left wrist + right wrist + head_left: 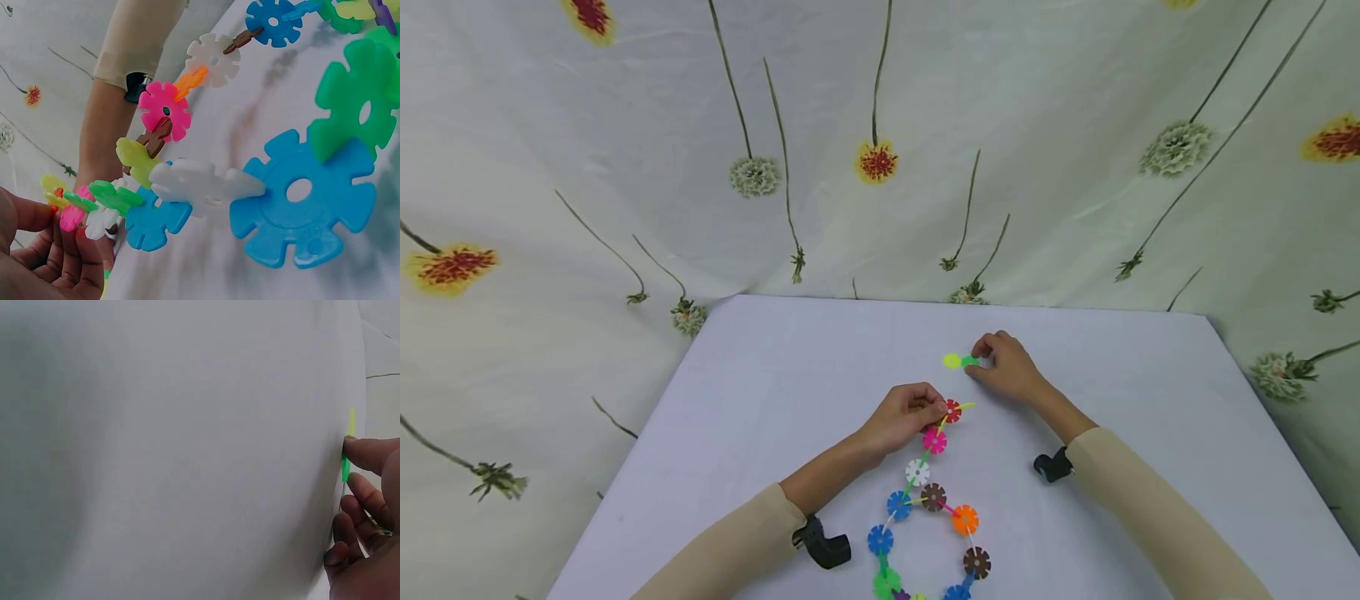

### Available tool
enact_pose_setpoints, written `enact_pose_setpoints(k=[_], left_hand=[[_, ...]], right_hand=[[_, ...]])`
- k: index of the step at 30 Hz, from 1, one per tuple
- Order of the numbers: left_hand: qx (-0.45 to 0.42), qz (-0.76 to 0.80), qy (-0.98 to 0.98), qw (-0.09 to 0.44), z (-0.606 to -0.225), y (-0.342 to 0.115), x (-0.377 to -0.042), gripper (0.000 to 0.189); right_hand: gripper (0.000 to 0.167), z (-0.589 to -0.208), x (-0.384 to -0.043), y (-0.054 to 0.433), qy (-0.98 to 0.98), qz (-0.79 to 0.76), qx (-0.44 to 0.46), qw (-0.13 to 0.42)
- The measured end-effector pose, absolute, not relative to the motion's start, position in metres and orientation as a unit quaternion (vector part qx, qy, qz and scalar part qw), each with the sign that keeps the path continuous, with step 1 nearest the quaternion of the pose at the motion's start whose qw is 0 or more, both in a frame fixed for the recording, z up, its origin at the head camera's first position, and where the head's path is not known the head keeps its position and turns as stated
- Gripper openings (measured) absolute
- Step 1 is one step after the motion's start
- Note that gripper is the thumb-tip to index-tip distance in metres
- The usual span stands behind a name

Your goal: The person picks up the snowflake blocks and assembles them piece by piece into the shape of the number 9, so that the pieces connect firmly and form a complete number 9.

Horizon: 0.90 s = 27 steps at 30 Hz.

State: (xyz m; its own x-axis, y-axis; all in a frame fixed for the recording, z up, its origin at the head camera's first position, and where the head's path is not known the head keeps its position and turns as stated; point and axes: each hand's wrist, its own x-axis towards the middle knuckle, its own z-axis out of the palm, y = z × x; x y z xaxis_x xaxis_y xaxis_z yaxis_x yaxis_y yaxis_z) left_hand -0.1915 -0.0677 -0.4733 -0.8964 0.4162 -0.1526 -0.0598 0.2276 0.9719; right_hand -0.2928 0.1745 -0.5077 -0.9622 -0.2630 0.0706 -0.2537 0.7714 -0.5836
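A chain of interlocking notched plastic discs, the snowflake-shaped building kind, runs up the table in the head view. My left hand (904,414) pinches its upper end at a red disc (953,411), with a pink disc (935,441) and a white disc (917,472) below. Lower down the chain forms a loop that includes an orange disc (966,520) and a blue disc (881,540); its bottom is cut off. Farther back, my right hand (1009,367) pinches a green disc (971,362) lying at the tabletop. A yellow disc (952,361) lies against the green one.
A white cloth covers the table (775,358). Behind it hangs a flower-printed curtain (820,217). Black wrist mounts (826,546) sit on both forearms. In the left wrist view, a large blue disc (262,225) of the chain stands close to the camera.
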Motion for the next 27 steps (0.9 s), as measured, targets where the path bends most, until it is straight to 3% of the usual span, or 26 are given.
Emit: enact_pose_setpoints(k=[14, 27], left_hand=[[0.117, 0.600, 0.768, 0.191, -0.475, -0.068, -0.192, 0.019], [0.102, 0.594, 0.774, 0.195, -0.478, -0.071, -0.195, 0.018]], right_hand=[[0.014, -0.503, -0.277, 0.183, 0.899, -0.418, -0.133, 0.000], [0.030, -0.481, -0.236, 0.205, 0.802, -0.578, -0.084, 0.128]])
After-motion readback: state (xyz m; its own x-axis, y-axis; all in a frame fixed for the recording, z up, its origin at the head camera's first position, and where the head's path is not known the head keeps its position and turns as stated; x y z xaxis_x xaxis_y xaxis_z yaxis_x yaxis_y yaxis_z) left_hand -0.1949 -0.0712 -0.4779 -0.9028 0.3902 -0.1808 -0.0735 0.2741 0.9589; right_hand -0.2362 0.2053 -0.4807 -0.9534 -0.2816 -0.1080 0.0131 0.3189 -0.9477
